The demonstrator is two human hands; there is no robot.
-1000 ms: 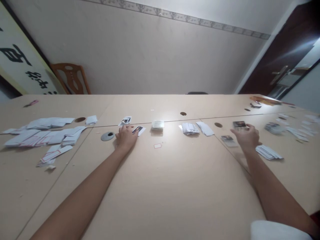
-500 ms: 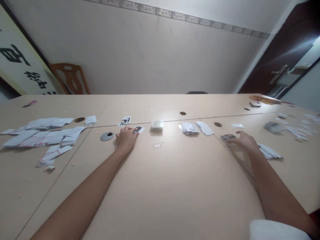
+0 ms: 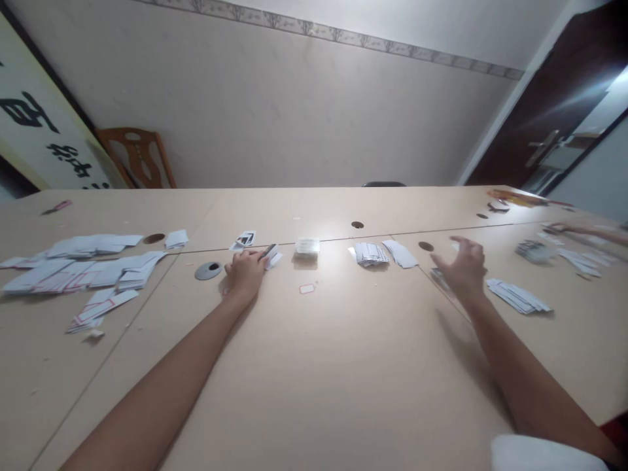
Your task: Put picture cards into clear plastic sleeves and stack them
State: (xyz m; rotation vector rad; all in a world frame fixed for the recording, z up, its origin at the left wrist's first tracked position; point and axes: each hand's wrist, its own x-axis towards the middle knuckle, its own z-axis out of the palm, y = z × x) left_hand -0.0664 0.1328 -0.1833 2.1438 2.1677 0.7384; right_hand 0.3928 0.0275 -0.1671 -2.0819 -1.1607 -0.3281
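My left hand (image 3: 245, 275) rests on the table, its fingers closed on a dark-printed card (image 3: 267, 251) that is tilted up. Beneath that card lie white cards (image 3: 276, 260). Just beyond this hand are more picture cards (image 3: 245, 239), lying flat. My right hand (image 3: 464, 268) is raised over the table, thumb and fingers spread with nothing between them. Partly hidden below it is a small stack of cards (image 3: 438, 277). A fanned row of white cards (image 3: 519, 296) lies to its right.
A clear stack (image 3: 307, 248), a white card pile (image 3: 371, 254) and a red-edged label (image 3: 307, 288) lie mid-table. Many white papers (image 3: 93, 271) spread at left. A co-worker's hand (image 3: 564, 227) reaches in at right, near another card stack (image 3: 534, 251). A pink cutter (image 3: 61, 205) lies far left.
My right hand has lifted and opened wider above its stack. In my left hand the card has tipped up from lying flat. A co-worker's arm has appeared at right.
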